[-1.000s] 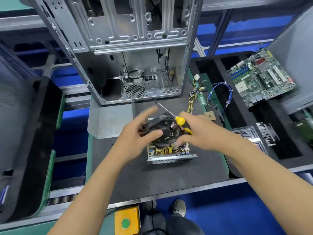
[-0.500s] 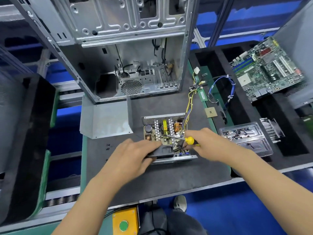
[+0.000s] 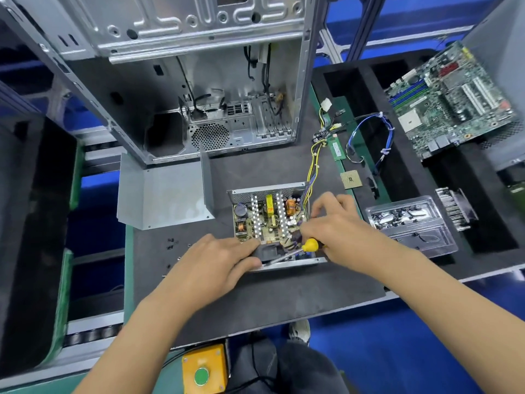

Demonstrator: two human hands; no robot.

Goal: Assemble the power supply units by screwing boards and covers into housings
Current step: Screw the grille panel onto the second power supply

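Two bare hands are being kept at the near edge of one open metal power supply housing (image 3: 270, 223), which is lying in the middle of the dark grey mat (image 3: 255, 297). One black fan block (image 3: 267, 251) at the front rim is being pressed by the left hand (image 3: 216, 263), its fingers nearly straight and wrapped around nothing. One yellow-handled screwdriver (image 3: 308, 245) is being gripped by the curled fingers of the right hand (image 3: 335, 228), with the shaft lying low across the front rim. One green circuit board (image 3: 270, 220) is being seen inside the housing. One bent grey metal cover (image 3: 164, 194) is lying just beside the housing on the left. Free mat is being left before the housing, up to the near edge. A few small black screws (image 3: 170, 243) are lying left of the left hand.
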